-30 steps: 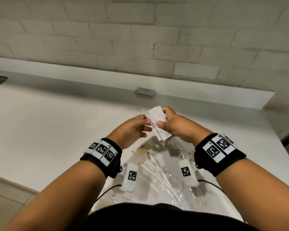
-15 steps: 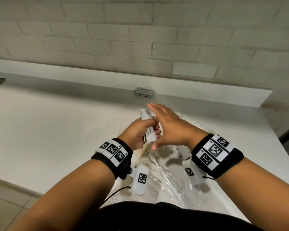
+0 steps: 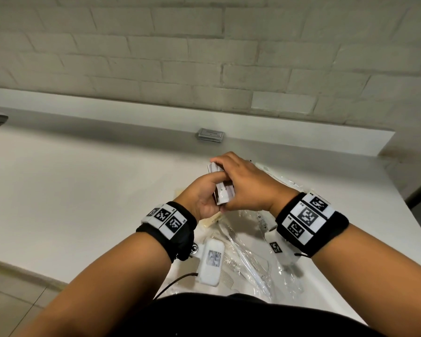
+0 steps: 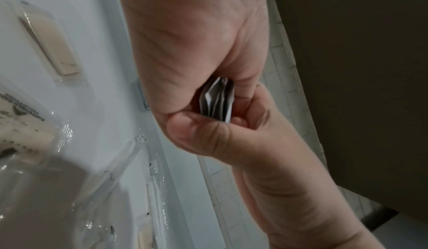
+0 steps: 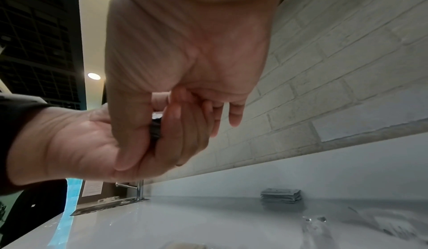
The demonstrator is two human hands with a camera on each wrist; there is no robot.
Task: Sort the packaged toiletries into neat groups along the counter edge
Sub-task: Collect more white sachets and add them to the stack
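Presently both hands hold a small stack of white sachets above the counter: left hand curled round it, right hand pinching its edges. Squaring appears underway; next, setting it beside the finished stack.

Head view looks down; wrist views close, sharing the counter.
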